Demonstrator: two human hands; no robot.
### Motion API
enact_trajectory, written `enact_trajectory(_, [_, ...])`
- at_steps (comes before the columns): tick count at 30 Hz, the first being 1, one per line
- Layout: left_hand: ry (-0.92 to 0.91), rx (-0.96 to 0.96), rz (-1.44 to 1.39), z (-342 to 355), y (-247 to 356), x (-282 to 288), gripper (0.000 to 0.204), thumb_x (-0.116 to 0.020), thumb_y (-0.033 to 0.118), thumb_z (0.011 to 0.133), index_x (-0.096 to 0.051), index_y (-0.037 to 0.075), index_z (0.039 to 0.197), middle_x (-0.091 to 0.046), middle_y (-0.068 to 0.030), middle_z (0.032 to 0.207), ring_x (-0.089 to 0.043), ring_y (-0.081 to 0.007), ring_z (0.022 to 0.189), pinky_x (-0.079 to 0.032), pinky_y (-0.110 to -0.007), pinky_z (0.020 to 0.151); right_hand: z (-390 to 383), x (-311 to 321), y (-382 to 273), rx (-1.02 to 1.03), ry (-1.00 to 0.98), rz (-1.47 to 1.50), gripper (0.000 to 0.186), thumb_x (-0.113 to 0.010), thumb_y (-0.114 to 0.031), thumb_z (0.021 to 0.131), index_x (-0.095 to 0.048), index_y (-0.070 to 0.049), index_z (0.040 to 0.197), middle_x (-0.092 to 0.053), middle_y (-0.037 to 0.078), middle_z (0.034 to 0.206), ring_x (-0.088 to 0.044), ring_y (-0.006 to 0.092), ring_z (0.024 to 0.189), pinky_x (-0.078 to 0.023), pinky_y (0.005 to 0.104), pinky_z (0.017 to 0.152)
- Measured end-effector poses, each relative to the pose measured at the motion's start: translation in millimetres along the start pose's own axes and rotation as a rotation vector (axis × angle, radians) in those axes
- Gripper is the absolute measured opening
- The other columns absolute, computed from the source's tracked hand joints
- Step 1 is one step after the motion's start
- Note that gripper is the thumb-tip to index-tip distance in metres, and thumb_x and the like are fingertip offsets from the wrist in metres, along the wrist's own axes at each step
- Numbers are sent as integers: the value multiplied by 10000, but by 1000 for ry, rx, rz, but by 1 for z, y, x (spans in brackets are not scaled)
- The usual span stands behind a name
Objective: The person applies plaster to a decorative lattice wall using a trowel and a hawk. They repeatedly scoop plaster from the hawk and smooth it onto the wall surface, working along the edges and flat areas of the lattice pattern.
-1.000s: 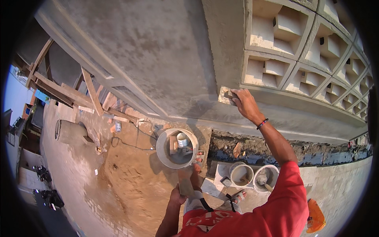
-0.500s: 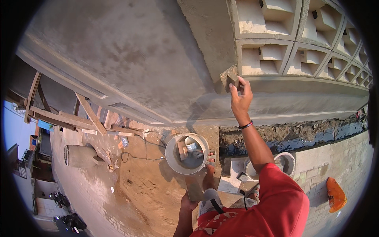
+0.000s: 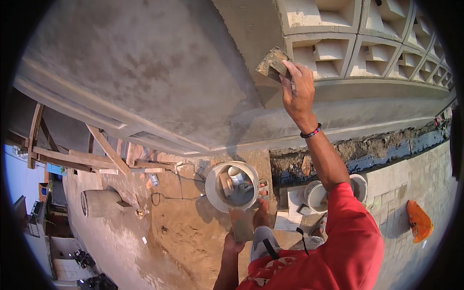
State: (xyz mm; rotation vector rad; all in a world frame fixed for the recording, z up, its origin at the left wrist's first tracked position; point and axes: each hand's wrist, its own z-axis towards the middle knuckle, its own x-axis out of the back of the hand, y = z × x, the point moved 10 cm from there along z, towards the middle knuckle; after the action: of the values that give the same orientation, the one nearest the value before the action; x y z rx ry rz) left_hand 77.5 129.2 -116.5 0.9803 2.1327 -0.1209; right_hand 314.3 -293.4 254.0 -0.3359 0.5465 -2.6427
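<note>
My right hand [image 3: 300, 96] is raised with its fingers closed round the grip of a small plastering float [image 3: 270, 62]. The float's flat blade lies against or very close to the grey plastered strip [image 3: 258, 34] beside the pale vent blocks [image 3: 336, 57]. Low down, my left hand [image 3: 234, 243] grips the edge of a flat rectangular board [image 3: 241, 225], smeared grey-brown. Just beyond that board stands a round bucket [image 3: 210, 193] with grey liquid, a wooden-looking block and a white cup-like container inside.
A plastered wall [image 3: 145, 67] spans the upper left. Along its foot on the right runs a muddy trench [image 3: 377, 150]. White buckets [image 3: 316, 195] stand by my right leg. Wooden props [image 3: 108, 150], a concrete cylinder [image 3: 99, 203], a cable [image 3: 181, 197] and an orange bag [image 3: 419, 221] lie around.
My right hand has moved the float upward and slightly left along the plastered strip, and the blade has turned. My left hand still holds the board low by the bucket.
</note>
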Motion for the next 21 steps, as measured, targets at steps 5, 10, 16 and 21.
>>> enact_trajectory(5, [102,-20,-43,-1,-10,13,370,-265,312,1015,-484,136,1255,-574,-88,1204,-579,-273,1042,-489,-429,858,-16,-44,9,166,-252,-202,449,-565,60,745,-565,-95,1167,-533,100,1014,-488,295,932,-440,382,804])
enact_trajectory(10, [-14,49,-86,-1,-17,10,366,-267,315,1016,-502,131,1227,-593,-84,1166,-594,-271,1013,-499,-432,830,-89,-62,29,154,-674,-200,453,-560,43,750,-563,-115,1175,-532,78,1010,-489,280,928,-456,370,804])
enact_trajectory(16, [30,41,-13,10,-20,21,385,-256,326,1018,-499,114,1227,-597,-97,1155,-603,-271,999,-497,-430,838,53,-7,-32,375,-272,-243,448,-560,17,765,-555,-128,1188,-524,64,980,-477,258,901,-467,348,771])
enact_trajectory(21, [-26,62,-135,12,-28,5,388,-263,318,1017,-496,101,1237,-593,-100,1162,-595,-275,1026,-493,-421,874,-21,-46,7,426,-481,-315,458,-563,30,751,-550,-107,1188,-504,75,1020,-467,256,880,-455,358,777])
